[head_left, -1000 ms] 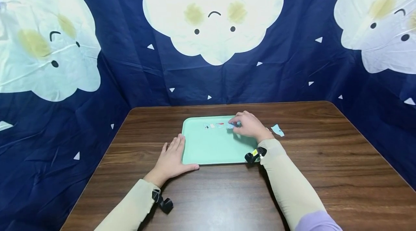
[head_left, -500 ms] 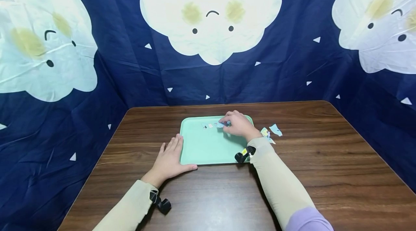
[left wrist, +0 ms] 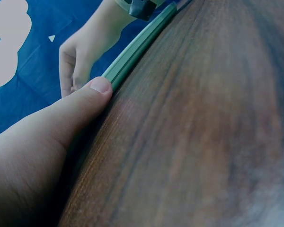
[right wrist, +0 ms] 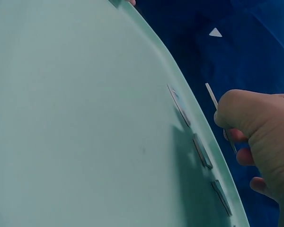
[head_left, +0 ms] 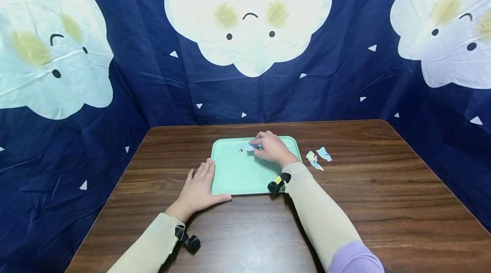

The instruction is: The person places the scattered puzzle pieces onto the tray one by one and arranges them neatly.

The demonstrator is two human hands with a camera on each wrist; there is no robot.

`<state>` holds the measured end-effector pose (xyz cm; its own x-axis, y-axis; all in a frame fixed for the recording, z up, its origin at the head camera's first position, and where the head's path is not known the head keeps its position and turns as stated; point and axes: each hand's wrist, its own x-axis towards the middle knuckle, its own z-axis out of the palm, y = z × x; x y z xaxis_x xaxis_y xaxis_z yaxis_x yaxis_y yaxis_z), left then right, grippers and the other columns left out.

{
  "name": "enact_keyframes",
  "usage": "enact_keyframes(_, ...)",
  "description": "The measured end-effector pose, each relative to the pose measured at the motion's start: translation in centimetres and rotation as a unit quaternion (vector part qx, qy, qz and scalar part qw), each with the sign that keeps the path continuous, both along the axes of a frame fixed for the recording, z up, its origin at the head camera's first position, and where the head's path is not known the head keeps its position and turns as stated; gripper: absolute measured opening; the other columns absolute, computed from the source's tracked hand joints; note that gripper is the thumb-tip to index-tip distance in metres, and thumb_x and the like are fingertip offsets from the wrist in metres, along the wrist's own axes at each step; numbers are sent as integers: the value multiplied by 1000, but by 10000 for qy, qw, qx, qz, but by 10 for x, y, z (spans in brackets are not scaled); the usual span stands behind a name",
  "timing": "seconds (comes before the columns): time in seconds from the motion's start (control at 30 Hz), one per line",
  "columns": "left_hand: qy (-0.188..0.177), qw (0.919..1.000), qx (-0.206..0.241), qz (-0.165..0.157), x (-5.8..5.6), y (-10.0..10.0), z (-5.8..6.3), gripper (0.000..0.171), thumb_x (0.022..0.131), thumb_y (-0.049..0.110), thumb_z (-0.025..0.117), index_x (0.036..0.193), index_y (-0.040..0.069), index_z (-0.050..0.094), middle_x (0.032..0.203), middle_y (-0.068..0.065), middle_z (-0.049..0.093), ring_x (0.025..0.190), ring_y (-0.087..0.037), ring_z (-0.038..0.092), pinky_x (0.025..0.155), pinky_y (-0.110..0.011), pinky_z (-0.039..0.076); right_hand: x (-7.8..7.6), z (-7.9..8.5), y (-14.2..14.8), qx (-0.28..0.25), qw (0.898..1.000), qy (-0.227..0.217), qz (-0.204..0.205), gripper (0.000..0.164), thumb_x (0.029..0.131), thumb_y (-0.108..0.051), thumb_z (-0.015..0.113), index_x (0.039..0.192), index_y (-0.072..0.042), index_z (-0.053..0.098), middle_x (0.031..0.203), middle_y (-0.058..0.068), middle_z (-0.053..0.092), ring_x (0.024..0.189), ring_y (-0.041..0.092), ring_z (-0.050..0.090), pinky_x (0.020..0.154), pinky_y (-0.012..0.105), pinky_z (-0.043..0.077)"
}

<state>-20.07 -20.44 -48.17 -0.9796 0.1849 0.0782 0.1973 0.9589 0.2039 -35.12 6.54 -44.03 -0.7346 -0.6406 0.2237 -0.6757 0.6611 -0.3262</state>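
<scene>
"Head view first: are the person's hands together?"

"Apart. The left hand (head_left: 195, 190), left of centre low in the frame, has its fingers straight at the left edge of a mint-green tray (head_left: 234, 175), its thumb at the lower edge; the left wrist view shows that thumb touching the rim."

"And the right hand (head_left: 270, 149)?"

"Near mid-frame, over the upper part of the tray, pinching 1 small flat piece (right wrist: 211, 94) between thumb and fingers. The right wrist view has it edge-on, right of centre."

"What lies nearby?"

"At least 3 thin pieces (right wrist: 202, 149) in a row beside the tray's rim, lower right in the right wrist frame. Head view also has 2 irregular scraps (head_left: 324, 154) on the brown surface (head_left: 238, 230), just right of the tray."
</scene>
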Motion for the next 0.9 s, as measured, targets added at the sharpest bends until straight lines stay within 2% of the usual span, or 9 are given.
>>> enact_keyframes(0.13,-1,10000,2,-3,1,1,3,137,69,96,49,160,-2,19,167,-18,15,153,-37,20,118,-65,15,-2,-2,-8,55,9999,145,3,33,95,-25,66,127,-20,73,117,1,66,101,22,54,90,40,44)
enact_keyframes(0.33,-37,10000,-14,0,2,2,5,137,69,95,50,160,-2,19,166,-19,16,152,-37,21,118,-66,16,-1,-4,-20,45,9999,112,-21,31,97,-26,66,126,-21,73,118,-2,66,102,20,53,92,40,43)
enact_keyframes(0.7,19,10000,-32,28,1,1,3,137,69,97,49,160,-1,20,167,-18,17,152,-37,22,118,-66,16,-3,-7,-41,166,9995,258,87,30,98,-28,67,126,-22,73,119,-1,66,105,20,56,93,39,45)
enact_keyframes(0.9,-22,10000,-16,4,1,2,4,136,70,96,49,160,-1,19,167,-18,16,152,-37,21,118,-66,15,-2,-6,-50,115,9994,317,123,30,98,-27,68,126,-20,73,118,1,66,108,22,56,97,41,45)
